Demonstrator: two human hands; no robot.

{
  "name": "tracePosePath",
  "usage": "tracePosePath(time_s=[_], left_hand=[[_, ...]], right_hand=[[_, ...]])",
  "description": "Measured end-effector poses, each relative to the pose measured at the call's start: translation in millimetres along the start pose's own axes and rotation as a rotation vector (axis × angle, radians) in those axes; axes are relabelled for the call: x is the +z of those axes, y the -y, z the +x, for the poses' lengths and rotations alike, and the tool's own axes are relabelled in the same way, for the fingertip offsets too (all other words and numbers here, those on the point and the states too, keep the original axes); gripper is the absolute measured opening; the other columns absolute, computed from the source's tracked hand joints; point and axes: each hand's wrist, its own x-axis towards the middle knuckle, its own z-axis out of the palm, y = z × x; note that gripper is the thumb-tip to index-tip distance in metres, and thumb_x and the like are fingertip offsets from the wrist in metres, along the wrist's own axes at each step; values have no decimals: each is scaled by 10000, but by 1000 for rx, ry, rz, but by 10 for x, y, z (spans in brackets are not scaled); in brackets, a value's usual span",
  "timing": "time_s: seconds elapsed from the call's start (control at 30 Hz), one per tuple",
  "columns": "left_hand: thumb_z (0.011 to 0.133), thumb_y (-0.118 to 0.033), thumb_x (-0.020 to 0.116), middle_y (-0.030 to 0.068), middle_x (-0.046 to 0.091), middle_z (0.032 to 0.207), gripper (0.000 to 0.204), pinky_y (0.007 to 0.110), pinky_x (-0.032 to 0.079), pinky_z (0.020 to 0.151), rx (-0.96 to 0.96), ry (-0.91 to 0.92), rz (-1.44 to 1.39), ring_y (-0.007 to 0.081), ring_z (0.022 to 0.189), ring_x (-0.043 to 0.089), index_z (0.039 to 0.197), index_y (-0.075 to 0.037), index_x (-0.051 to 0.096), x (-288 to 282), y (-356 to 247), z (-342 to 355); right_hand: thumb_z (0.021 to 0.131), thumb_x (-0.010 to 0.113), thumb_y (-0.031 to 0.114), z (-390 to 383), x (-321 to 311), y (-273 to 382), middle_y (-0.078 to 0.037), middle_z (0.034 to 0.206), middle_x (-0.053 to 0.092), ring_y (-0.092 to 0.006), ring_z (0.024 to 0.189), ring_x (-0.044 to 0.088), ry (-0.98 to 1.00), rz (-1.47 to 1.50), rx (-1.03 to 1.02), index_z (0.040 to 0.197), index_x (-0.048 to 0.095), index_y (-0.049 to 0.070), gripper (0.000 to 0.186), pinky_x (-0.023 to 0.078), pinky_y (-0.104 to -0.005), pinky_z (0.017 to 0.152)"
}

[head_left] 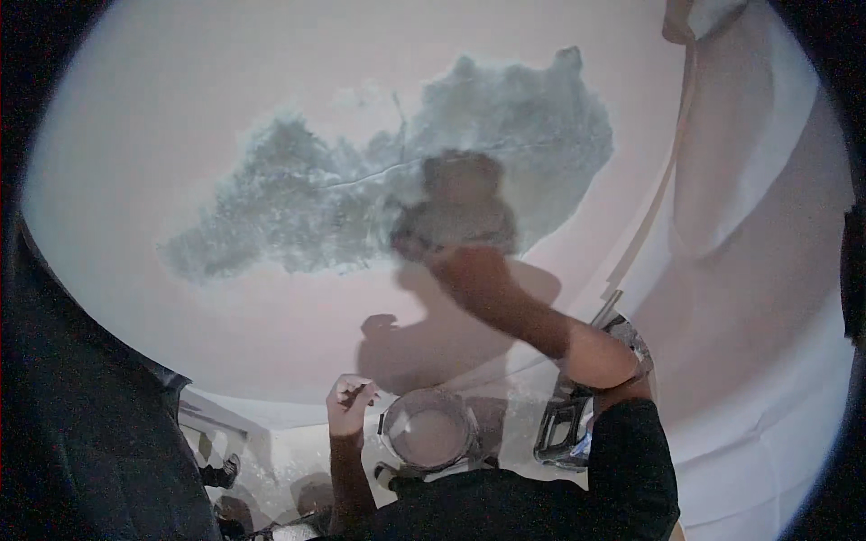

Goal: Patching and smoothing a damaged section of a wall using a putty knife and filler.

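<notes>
A pale pinkish wall (298, 325) carries a large, irregular grey patch (298, 194), with a thin crack line running across it. My right arm reaches up and across to the patch's lower part. My right hand (428, 248) is there, dark and blurred in shadow; its fingers and anything in them cannot be made out. Lower down, my left hand (350, 397) is raised in front of the wall with its fingers curled in. Whatever it may hold is hidden. Just right of it, a round bucket (431, 435) stands below, with pale pinkish contents.
A black-framed object (561, 428), perhaps a stool or step, stands under my right elbow. White sheeting (740, 162) hangs along the right side. A large dark surface (99, 433) fills the lower left. Pale spots mark the floor (280, 469), where a sandalled foot (231, 469) shows.
</notes>
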Motion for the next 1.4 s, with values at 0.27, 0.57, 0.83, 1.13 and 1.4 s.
tracePosePath(time_s=[0.27, 0.57, 0.83, 1.13, 1.4], left_hand=[[852, -63, 641, 33, 562, 701, 81, 272, 436, 579, -60, -81, -43, 142, 624, 554, 863, -55, 562, 563, 64, -258], [858, -40, 609, 33, 549, 728, 67, 266, 429, 581, -46, -121, 17, 133, 634, 547, 862, -51, 543, 763, 93, -269], [855, -31, 641, 20, 583, 753, 81, 247, 444, 609, -1, -50, -51, 114, 662, 558, 869, -47, 563, 810, -45, -211], [862, -21, 616, 29, 586, 765, 78, 247, 431, 591, -7, -45, -99, 116, 651, 563, 904, -61, 564, 370, -35, -100], [863, -90, 633, 8, 531, 725, 118, 261, 404, 575, -36, -10, 52, 111, 636, 529, 837, -88, 518, 349, 20, 345]], right_hand=[[897, 520, 149, -288, 1187, -2003, -205, 1061, 620, -409, 880, 610, -474, 168, 528, 1231, 539, 86, 341, 508, -494, 733], [861, 542, 50, -550, 1295, -1621, -220, 896, 574, -418, 783, 575, -665, 451, 489, 1418, 397, 227, 602, 464, -488, 675], [838, 562, 222, 273, 195, -2160, -246, 806, 638, -421, 847, 619, -733, 512, 527, 908, 648, -23, 269, 476, -487, 738], [898, 481, 35, -794, 1992, -1294, -254, 975, 612, -438, 898, 590, -476, 481, 655, 1393, 422, 206, 527, 482, -482, 755], [890, 478, 207, 202, 7, -1845, -275, 835, 602, -453, 829, 590, -717, 517, 570, 1051, 618, -5, 301, 465, -486, 732]])
